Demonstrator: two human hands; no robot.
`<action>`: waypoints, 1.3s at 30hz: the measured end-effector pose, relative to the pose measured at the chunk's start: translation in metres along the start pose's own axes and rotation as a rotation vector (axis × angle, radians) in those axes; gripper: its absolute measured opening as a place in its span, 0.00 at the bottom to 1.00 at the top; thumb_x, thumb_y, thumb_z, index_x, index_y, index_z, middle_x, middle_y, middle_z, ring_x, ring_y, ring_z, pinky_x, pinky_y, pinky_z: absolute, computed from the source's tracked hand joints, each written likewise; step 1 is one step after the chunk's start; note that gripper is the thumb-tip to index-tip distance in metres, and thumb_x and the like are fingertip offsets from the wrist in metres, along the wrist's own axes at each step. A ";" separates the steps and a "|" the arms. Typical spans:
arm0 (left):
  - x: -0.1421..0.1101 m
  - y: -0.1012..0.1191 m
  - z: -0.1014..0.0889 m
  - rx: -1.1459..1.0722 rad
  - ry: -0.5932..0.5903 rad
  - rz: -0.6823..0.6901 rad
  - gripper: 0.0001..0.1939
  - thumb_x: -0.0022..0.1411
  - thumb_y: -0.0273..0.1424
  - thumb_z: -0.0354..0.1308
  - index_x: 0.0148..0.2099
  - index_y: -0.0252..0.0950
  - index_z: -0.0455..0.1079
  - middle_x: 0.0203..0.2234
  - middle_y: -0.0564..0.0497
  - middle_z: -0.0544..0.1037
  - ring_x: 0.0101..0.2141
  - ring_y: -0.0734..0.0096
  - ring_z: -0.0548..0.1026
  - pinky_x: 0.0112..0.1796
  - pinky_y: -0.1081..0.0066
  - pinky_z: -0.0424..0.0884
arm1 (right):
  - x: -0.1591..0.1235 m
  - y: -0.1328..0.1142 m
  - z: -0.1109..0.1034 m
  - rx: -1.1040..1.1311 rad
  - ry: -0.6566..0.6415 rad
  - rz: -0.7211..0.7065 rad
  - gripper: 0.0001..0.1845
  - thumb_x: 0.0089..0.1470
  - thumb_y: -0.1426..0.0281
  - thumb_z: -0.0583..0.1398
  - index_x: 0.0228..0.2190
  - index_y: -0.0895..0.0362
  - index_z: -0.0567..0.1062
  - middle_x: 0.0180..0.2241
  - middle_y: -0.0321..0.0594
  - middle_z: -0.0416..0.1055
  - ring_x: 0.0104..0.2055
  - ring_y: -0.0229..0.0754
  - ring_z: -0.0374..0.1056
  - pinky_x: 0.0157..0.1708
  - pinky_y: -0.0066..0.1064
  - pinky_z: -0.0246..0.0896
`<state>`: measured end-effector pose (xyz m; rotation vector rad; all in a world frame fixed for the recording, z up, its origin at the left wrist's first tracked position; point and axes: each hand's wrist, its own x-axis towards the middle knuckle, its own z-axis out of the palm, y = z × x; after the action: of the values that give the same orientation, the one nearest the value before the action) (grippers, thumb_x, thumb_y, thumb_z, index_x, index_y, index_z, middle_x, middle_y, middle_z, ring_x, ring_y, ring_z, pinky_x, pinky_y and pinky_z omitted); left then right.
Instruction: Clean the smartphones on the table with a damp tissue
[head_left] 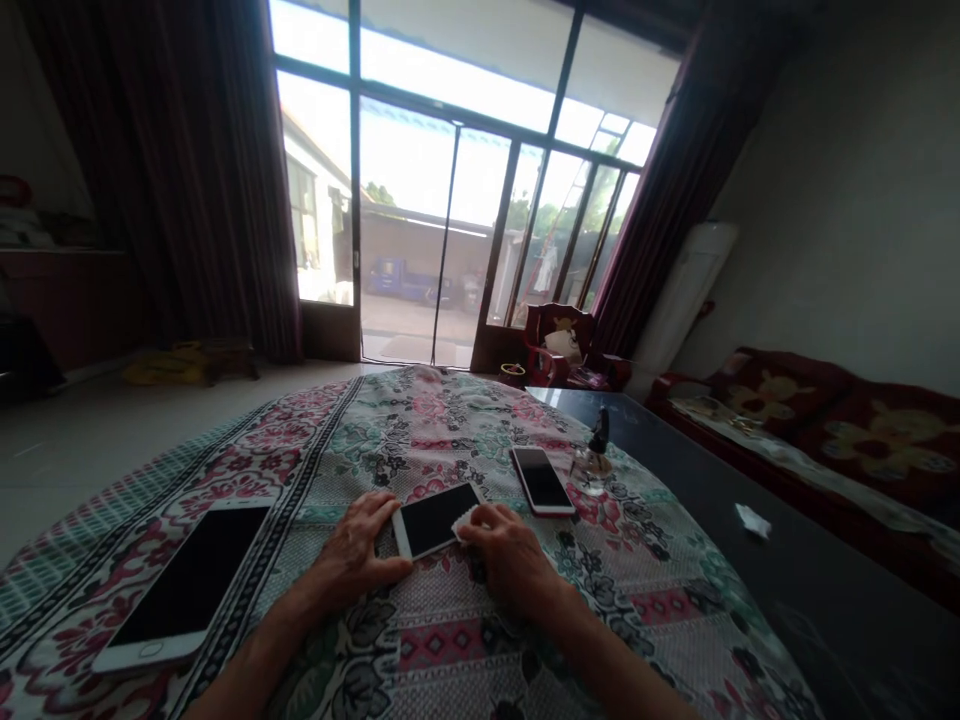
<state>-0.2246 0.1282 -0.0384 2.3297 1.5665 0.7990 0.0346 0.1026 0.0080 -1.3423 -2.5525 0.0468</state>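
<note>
Across patterned tablecloth (450, 425): big phone (187, 580) far left, untouched. Left hand (352, 550) spread wide, fingers against edge of middle phone (435, 522). Right hand (510, 560) pinching small white cloth (465, 518) at phone's corner. Third phone (541, 480) beyond, right.

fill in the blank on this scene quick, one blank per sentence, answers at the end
____ phones lie on the floral cloth. The left hand rests beside the middle phone, while the right hand presses a small white cloth onto that phone's ____ side. The largest phone lies to the ____ of the left hand. The farthest phone lies with its screen facing ____.

Missing words: three; right; left; up.
</note>
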 end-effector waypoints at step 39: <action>0.002 -0.015 0.003 0.014 -0.046 0.006 0.39 0.50 0.45 0.62 0.62 0.36 0.62 0.62 0.40 0.63 0.63 0.49 0.58 0.60 0.55 0.57 | 0.019 -0.017 0.019 -0.172 0.043 0.217 0.20 0.55 0.78 0.53 0.49 0.55 0.72 0.46 0.46 0.68 0.46 0.49 0.61 0.45 0.36 0.56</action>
<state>-0.2339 0.1360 -0.0476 2.3467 1.5516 0.7329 0.0061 0.1100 -0.0038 -1.6609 -2.4109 -0.1627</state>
